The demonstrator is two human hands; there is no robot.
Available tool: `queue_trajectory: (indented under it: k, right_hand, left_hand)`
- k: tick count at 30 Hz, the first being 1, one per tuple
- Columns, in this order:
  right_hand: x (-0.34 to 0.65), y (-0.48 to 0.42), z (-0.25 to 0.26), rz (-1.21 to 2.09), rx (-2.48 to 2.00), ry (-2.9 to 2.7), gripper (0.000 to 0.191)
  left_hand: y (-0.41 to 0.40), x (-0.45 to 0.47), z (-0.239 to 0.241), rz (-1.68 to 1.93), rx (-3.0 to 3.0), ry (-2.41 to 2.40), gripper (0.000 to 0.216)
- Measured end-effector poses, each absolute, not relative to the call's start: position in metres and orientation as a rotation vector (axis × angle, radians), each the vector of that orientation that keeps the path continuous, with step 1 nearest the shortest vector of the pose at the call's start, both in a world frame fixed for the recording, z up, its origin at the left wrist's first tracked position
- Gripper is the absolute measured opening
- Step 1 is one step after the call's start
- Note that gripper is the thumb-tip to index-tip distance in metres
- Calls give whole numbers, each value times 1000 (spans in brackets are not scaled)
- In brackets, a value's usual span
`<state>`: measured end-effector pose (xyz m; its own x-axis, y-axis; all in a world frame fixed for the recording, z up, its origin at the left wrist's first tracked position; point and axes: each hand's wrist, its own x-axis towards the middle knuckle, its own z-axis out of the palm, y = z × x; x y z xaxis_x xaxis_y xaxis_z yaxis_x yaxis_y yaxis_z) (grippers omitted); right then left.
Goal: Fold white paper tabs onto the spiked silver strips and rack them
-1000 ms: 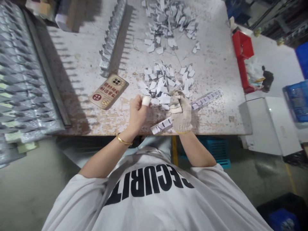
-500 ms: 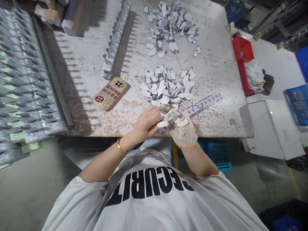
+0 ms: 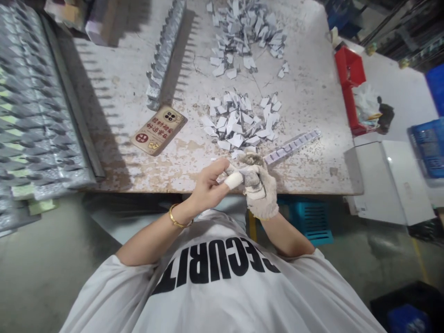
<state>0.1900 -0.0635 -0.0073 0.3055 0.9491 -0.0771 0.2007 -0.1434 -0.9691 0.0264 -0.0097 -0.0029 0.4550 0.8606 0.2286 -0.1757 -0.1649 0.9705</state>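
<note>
My left hand (image 3: 210, 185) is bare, with a white cover on the thumb tip and a gold bracelet at the wrist. It meets my right hand (image 3: 260, 189) at the table's front edge. A knitted off-white glove covers my right hand, and its fingers are curled around a small grey piece (image 3: 250, 176). My left thumb and forefinger pinch at the same piece, whose shape is mostly hidden by the fingers. Just beyond lies a pile of small white angular pieces (image 3: 236, 122). A pale strip with slots (image 3: 293, 147) lies to the right of the glove.
A larger pile of white pieces (image 3: 246, 34) lies farther back. At left are a phone in a printed case (image 3: 159, 130), a toothed grey strip (image 3: 166, 53) and stacked rows of grey parts (image 3: 41, 106). Red bins (image 3: 350, 69) and a white box (image 3: 388, 180) stand at right.
My left hand has turned so its thumb shows more, and it still meets the glove. My gloved fingers have curled in more, and the glove has shifted slightly left.
</note>
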Motion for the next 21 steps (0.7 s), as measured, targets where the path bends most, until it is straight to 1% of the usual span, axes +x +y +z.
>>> queue_trajectory:
  k: [2, 4, 5, 7, 9, 11, 13, 15, 19, 21]
  right_hand:
    - [196, -66, -4, 789, -1606, -1125, 40]
    - [205, -68, -1, 590, -1652, -1242, 37]
    - [211, -70, -1, 450, -1680, -1338, 35]
    - [219, -73, -3, 119, -1726, -1584, 29]
    - [224, -75, -9, -226, -1723, -1848, 24]
    - [224, -78, -18, -456, -1702, -2017, 19]
    - [222, -79, -25, -543, -1693, -2096, 16]
    - [220, -79, -26, -544, -1732, -2158, 16]
    - [215, -77, -15, -327, -1886, -2223, 17]
    - [212, -74, -9, -271, -1917, -2241, 19]
  left_hand:
    - [-6, 24, -6, 1052, 1623, 635, 41]
    - [-1, 19, -12, 1074, 1790, 656, 37]
    - [0, 16, -16, 1085, 1852, 688, 39]
    - [-1, 9, -28, 1059, 1949, 786, 51]
    - [-5, 4, -44, 951, 2071, 871, 61]
    - [-13, 2, -59, 813, 2204, 918, 60]
    - [-20, 3, -69, 733, 2296, 957, 51]
    - [-23, 6, -74, 718, 2347, 991, 42]
    - [-23, 8, -72, 718, 2390, 980, 32]
    - [-23, 7, -71, 723, 2381, 971, 28]
